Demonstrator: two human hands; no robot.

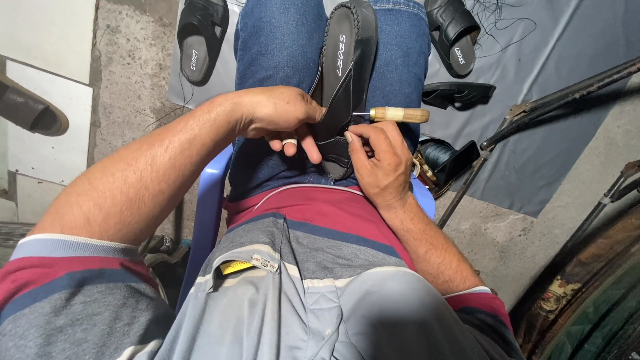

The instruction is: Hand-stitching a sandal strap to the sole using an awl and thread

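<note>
A black sandal (345, 60) lies sole-inward along my lap on my blue jeans. My left hand (280, 117), with a ring on one finger, grips the sandal's strap at its near end. My right hand (377, 157) pinches the strap from the other side, fingertips close to the metal tip of an awl. The awl's pale wooden handle (400, 115) sticks out to the right, its point pushed into the strap. Whether my right hand holds a thread is hidden.
Another black sandal (200, 40) lies on the grey sheet at far left, two more (455, 37) at far right. A spool of dark thread (440, 157) sits by my right knee. I sit on a blue plastic stool (207, 213). Metal rods (553, 100) slant at right.
</note>
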